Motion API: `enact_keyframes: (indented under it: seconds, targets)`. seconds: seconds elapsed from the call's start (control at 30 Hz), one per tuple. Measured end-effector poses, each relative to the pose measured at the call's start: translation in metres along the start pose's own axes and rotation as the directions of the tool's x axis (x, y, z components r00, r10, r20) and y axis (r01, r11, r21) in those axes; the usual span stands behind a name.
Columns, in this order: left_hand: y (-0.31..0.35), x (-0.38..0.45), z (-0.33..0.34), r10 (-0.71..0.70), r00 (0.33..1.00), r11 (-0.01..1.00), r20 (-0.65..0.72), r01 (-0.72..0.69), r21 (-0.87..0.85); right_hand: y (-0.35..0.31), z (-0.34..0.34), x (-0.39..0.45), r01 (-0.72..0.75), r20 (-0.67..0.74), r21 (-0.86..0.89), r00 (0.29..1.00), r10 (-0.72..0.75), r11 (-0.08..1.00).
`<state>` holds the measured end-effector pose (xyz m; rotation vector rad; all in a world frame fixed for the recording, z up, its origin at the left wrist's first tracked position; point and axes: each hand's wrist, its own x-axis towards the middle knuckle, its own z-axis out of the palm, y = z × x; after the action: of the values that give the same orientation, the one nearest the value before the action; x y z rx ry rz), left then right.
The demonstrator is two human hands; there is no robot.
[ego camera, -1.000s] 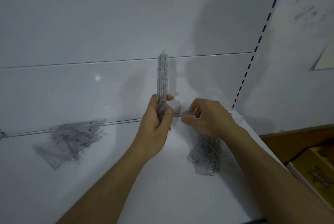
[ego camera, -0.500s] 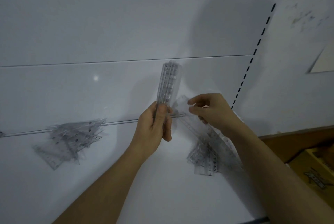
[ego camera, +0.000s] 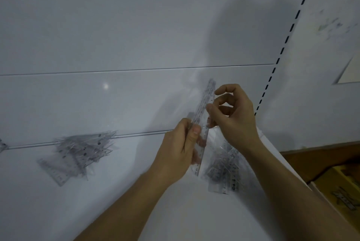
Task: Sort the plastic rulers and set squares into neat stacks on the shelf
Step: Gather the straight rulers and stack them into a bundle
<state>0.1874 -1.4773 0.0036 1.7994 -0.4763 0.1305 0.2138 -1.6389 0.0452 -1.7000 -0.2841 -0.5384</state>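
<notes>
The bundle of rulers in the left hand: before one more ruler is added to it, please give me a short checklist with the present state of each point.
1. Left hand grips the ruler bundle firmly: ok.
2. Bundle is held clear above the shelf: ok.
3. Right hand pinches the single ruler beside the bundle: ok.
4. Edges of bundle and single ruler are aligned: not ok, they sit at a slight angle.
5. All pieces in the bundle are rulers: cannot tell.
6. Loose pile under the right wrist is sorted: not ok.

We see clear rulers (ego camera: 204,108) with black markings in our hands, clear grey pile (ego camera: 81,149) to their left, white shelf (ego camera: 175,211), black dashed strip (ego camera: 280,53) above, yellow box (ego camera: 339,188) right.
</notes>
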Motion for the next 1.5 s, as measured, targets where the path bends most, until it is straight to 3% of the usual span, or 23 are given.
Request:
enact_keyframes:
  seconds: [0.07,0.2,0.33,0.37,0.43,0.53,0.67,0.8,0.97,1.03,1.1,1.27,1.37,1.5]
  targets:
    - [-0.003,-0.001,0.004,0.048,0.999,0.996,-0.024,-0.046,0.073,0.001,0.005,-0.003,0.057,0.009,-0.046,0.998,-0.056,0.997]
    - [-0.004,0.0,0.01,0.052,0.997,0.999,-0.061,-0.052,0.006,-0.003,0.005,-0.005,0.02,0.142,0.105,0.989,-0.035,0.994]
    - [-0.007,0.005,0.006,0.035,0.997,0.997,-0.065,-0.039,-0.062,0.0,0.005,-0.005,-0.008,0.265,0.104,0.964,-0.02,0.995]
    - [-0.007,0.007,0.004,0.04,0.995,0.997,-0.087,-0.046,-0.069,0.004,0.004,-0.004,-0.011,0.235,0.031,0.972,0.003,0.999]
    - [-0.008,0.01,-0.002,0.055,0.988,0.994,-0.143,-0.068,-0.087,0.016,0.0,0.0,0.052,0.171,-0.307,0.985,0.002,0.95]
    - [-0.015,0.013,-0.011,0.038,0.983,0.995,-0.179,-0.053,-0.084,0.028,-0.005,0.001,0.112,0.27,-0.677,0.957,0.104,0.728]
    - [-0.021,0.015,-0.011,0.013,0.992,0.999,-0.125,-0.017,-0.034,0.033,-0.001,-0.002,0.063,0.319,-0.835,0.864,0.388,0.546]
    - [-0.02,0.016,-0.012,-0.039,0.992,0.992,-0.117,0.025,-0.123,0.037,-0.005,0.0,-0.006,0.289,-0.822,0.858,0.425,0.569]
    - [-0.011,0.016,-0.011,-0.065,0.985,0.958,-0.16,0.017,-0.287,0.028,-0.012,0.01,-0.221,0.189,-0.521,0.912,0.364,0.825]
    - [-0.008,0.016,-0.01,-0.098,0.978,0.931,-0.185,0.024,-0.365,0.022,-0.017,0.014,-0.271,0.204,-0.291,0.92,0.336,0.918]
    - [-0.007,0.016,-0.008,-0.108,0.978,0.925,-0.181,0.032,-0.379,0.012,-0.02,0.016,-0.326,0.265,-0.011,0.911,0.317,0.945]
    - [-0.007,0.013,-0.004,-0.206,0.976,0.905,-0.071,0.162,-0.392,0.004,-0.028,0.019,-0.485,0.49,0.422,0.833,0.258,0.766]
    - [-0.006,0.011,-0.002,-0.244,0.97,0.908,-0.008,0.226,-0.354,0.006,-0.031,0.019,-0.572,0.618,0.56,0.77,0.157,0.599]
    - [-0.001,0.009,0.0,-0.246,0.968,0.908,0.055,0.25,-0.336,0.008,-0.031,0.02,-0.605,0.674,0.665,0.739,-0.003,0.439]
